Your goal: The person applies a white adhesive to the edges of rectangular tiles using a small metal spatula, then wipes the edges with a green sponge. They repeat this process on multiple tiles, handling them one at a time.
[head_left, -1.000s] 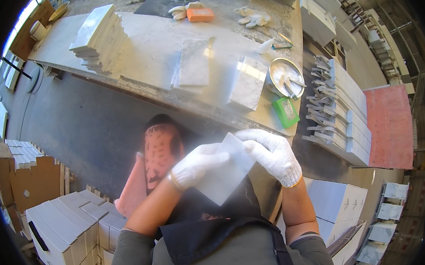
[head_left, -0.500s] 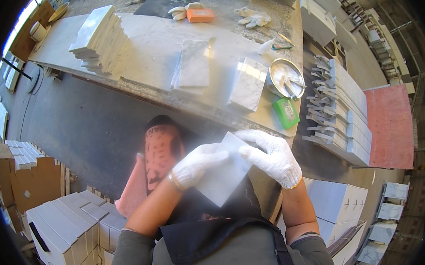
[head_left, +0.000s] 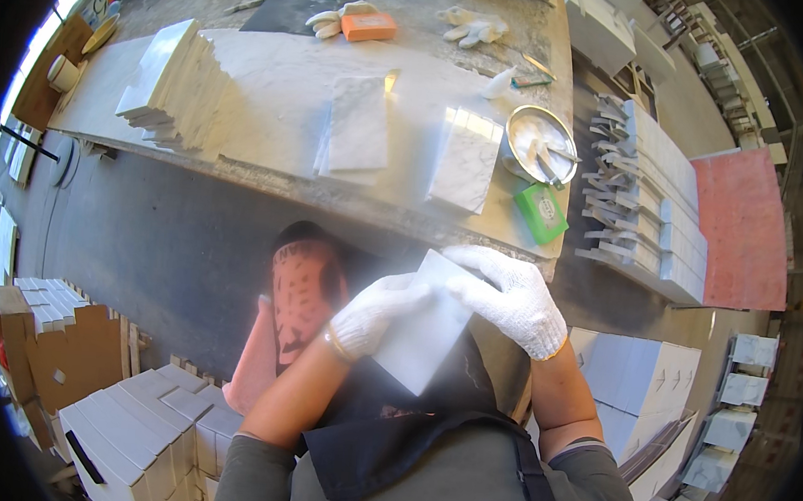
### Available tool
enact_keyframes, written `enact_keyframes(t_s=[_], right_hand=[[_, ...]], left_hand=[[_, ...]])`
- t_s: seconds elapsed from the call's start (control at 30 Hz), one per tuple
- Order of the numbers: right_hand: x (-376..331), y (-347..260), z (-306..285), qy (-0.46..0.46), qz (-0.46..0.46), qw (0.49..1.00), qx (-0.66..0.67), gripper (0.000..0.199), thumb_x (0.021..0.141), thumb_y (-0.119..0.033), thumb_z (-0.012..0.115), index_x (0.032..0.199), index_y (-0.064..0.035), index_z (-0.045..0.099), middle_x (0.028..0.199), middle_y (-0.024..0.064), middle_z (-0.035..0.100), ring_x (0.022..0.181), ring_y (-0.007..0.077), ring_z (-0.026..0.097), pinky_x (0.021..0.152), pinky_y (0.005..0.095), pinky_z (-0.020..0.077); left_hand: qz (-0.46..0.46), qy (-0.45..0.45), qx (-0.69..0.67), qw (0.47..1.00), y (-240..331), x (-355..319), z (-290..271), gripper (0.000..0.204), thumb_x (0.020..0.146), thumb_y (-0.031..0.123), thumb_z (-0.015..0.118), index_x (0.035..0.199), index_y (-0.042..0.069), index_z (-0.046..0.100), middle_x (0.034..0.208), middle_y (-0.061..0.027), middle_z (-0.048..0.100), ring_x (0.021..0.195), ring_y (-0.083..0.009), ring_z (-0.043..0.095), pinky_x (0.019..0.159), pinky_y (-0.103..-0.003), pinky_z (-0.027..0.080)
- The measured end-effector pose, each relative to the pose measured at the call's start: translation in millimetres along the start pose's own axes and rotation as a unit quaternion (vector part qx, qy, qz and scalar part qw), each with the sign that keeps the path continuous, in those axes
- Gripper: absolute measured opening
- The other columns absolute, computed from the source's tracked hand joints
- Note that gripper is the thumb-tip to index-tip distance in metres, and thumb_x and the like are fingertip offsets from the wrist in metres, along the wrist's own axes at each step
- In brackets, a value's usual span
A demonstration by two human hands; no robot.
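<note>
Pale rectangular tile (head_left: 425, 328), smooth, flat, held tilted, corner pointing down.

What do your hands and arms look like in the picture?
White, knitted-looking gloves cover the left hand and right hand, with thin yellowish edging at the wrists. The forearms are bare, and short, dark grey sleeves end around the elbows.
</note>
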State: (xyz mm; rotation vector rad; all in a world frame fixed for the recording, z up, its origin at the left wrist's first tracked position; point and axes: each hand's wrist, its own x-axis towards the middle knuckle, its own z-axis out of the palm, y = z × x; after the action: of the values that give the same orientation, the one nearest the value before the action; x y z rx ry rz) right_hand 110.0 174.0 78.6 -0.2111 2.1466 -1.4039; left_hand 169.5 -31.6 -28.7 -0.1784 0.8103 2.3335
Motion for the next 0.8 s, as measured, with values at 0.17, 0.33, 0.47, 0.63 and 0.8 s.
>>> enact_keyframes(t_s=[0.17,0.33,0.47,0.63,0.8], right_hand=[[3.1,12.4,-4.4,0.033,-0.027,0.999,-0.021,0.052,0.093,-0.013,0.078,0.142,-0.001,0.066,0.135,0.0097,0.071,0.115,0.014,0.067,0.103,0.0306,0.0526],[-3.0,21.6,-16.9,0.102,-0.06,0.992,0.045,0.059,0.093,-0.007,0.079,0.149,-0.0051,0.062,0.135,0.0075,0.07,0.113,0.0145,0.065,0.101,0.0323,0.0535],[-6.8,25.6,-28.1,0.17,-0.102,0.979,0.053,0.059,0.092,-0.006,0.08,0.148,-0.0053,0.062,0.131,0.0078,0.072,0.109,0.0147,0.067,0.099,0.0323,0.0547],[-9.2,28.6,-56.4,0.235,-0.132,0.963,0.002,0.053,0.095,-0.006,0.078,0.146,-0.0045,0.064,0.125,0.0097,0.074,0.104,0.0151,0.07,0.096,0.032,0.0562],[1.9,38.8,-116.0,0.352,-0.183,0.913,-0.094,0.035,0.096,-0.01,0.076,0.13,-0.0026,0.072,0.119,0.0104,0.076,0.104,0.0181,0.073,0.093,0.0314,0.057]], left_hand=[[0.0,0.015,0.057,0.998,14.6,9.4,9.4,0.045,0.1,0.026,0.074,0.136,0.0,0.065,0.122,-0.0051,0.072,0.106,-0.0132,0.067,0.095,-0.031,0.054],[0.008,0.075,0.293,0.953,62.5,19.9,35.9,0.04,0.096,0.023,0.076,0.128,0.0,0.07,0.113,-0.0024,0.073,0.102,-0.0111,0.064,0.094,-0.029,0.051],[0.039,0.088,0.381,0.92,85.2,38.3,64.7,0.036,0.094,0.022,0.076,0.122,-0.001,0.073,0.106,-0.004,0.073,0.098,-0.0114,0.063,0.091,-0.028,0.051],[0.08,0.081,0.464,0.879,90.9,69.2,88.1,0.036,0.096,0.018,0.073,0.124,-0.004,0.071,0.103,-0.0055,0.073,0.096,-0.0121,0.062,0.091,-0.029,0.051],[0.105,0.073,0.505,0.853,92.8,98.6,95.8,0.034,0.097,0.02,0.073,0.121,-0.004,0.071,0.1,-0.0058,0.072,0.093,-0.0117,0.061,0.088,-0.029,0.051]])
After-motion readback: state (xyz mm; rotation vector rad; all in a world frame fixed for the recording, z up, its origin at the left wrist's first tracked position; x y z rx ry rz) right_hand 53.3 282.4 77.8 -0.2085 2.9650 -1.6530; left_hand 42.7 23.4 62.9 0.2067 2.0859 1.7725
